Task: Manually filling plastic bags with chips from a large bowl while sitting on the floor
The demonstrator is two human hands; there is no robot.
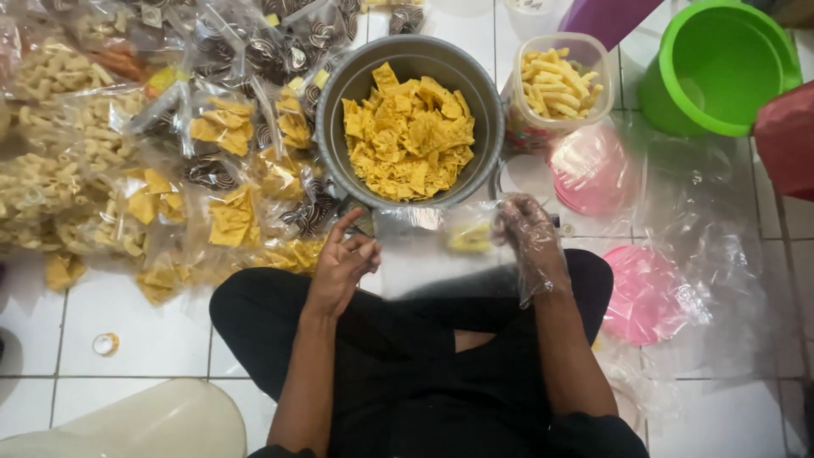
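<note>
Around the metal pot (409, 59), bagged snacks (170, 170) are crowding its whole left side, touching the rim and leaving no bare floor. A clear tub of sticks (555, 85) is pressing against its right side. Below the pot, a clear bag (432, 246) is blocking the narrow gap. Further left and below, white floor tiles (136, 322) are lying open.

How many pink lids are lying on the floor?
2. One pink lid lies just right of the metal pot, below the jar of stick snacks; the other lies beside the person's knee. Plastic sheeting may hide more.
</note>
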